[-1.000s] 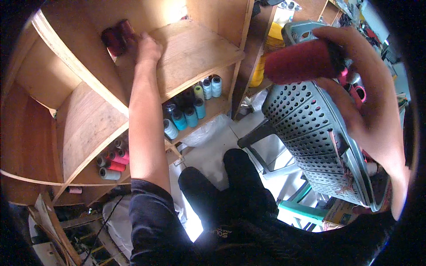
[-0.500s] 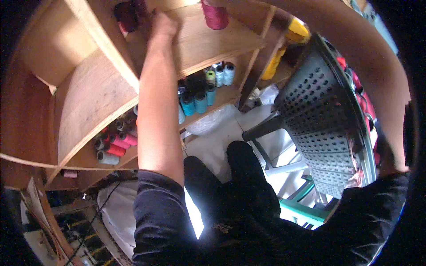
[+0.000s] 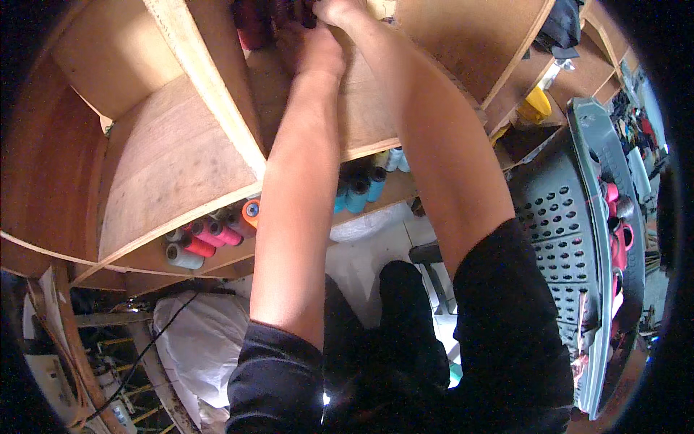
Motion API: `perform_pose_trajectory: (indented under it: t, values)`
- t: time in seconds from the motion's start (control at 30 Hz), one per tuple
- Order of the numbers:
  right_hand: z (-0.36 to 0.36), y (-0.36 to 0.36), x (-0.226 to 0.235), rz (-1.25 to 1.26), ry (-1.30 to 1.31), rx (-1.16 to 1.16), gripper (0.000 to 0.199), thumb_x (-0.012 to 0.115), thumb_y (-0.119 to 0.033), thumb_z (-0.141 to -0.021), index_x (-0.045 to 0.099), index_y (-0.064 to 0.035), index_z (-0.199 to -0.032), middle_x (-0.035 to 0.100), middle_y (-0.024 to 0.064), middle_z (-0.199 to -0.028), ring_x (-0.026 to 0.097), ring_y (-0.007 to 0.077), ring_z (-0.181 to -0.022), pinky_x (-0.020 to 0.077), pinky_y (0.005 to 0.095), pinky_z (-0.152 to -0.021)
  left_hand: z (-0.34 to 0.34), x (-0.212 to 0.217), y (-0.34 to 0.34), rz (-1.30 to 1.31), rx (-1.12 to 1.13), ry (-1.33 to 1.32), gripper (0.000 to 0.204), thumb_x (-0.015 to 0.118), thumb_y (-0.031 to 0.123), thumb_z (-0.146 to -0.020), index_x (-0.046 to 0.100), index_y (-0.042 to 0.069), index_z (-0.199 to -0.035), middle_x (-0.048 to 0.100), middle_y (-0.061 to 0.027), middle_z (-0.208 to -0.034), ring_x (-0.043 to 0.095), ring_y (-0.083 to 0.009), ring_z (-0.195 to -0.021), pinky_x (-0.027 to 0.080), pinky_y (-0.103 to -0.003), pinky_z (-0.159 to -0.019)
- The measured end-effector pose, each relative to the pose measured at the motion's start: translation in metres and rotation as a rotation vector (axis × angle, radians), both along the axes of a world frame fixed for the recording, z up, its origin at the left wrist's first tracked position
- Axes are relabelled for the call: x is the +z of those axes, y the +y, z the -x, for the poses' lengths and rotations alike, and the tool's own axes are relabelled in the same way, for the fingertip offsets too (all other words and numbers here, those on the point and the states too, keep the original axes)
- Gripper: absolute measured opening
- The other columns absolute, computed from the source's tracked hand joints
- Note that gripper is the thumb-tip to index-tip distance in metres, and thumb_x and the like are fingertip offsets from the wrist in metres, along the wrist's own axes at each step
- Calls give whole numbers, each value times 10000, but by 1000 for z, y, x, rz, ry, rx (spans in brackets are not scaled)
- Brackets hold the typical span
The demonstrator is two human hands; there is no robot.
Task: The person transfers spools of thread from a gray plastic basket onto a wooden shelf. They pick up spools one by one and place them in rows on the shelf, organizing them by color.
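Since a second ago the right hand [image 3: 340, 11] has joined the left hand [image 3: 318, 50] at twelve o'clock, both together among dark red spools [image 3: 253, 25] on the wooden shelf [image 3: 181, 159], grip unclear.

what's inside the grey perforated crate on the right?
Pink and red thread spools show along the grey crate rim; the crate wall hides the rest.

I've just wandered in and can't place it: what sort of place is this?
Probably a sewing or tailoring workshop's storage corner. Wooden shelves hold thread cones in pink, orange and blue, and a grey perforated plastic basket carries more spools. Both hands reach to the upper shelf.
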State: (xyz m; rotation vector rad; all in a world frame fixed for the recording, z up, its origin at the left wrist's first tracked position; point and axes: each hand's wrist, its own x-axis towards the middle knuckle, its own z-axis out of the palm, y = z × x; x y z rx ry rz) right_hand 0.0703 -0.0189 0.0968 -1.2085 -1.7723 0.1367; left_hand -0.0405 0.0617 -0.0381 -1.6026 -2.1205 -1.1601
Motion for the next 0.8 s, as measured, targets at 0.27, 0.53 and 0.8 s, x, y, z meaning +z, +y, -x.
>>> perform_pose_trajectory:
  t: [0.27, 0.53, 0.8]
  values:
    - [-11, 60, -39, 315, -33, -31, 383, 788, -222, -795, 755, -35, -1128, 734, 225, -1151, 694, 333, -1154, 537, 418, -992, -60, 37, -73, 226, 33, 251, 664, 508, 413, -973, 481, 37, -1519, 171, -280, -1653, 200, -507, -1510, 192, -558, -1231]
    - [-4, 90, -50, 326, -11, -58, 326, 806, -192, -768, 785, -22, -1045, 752, 229, -1093, 720, 321, -1098, 565, 406, -937, -64, 41, -81, 112, -4, 119, 652, 486, 445, -978, 495, 93, -1527, 168, -275, -1659, 201, -506, -1507, 157, -569, -1242]
    - [-8, 43, -20, 245, -254, -18, 237, 667, -172, -889, 788, -30, -1035, 749, 235, -1079, 721, 360, -1087, 577, 445, -908, -49, 60, -92, 442, 45, 161, 702, 402, 551, -975, 369, 265, -1615, 84, -202, -1706, 73, -427, -1570, 80, -572, -1258]
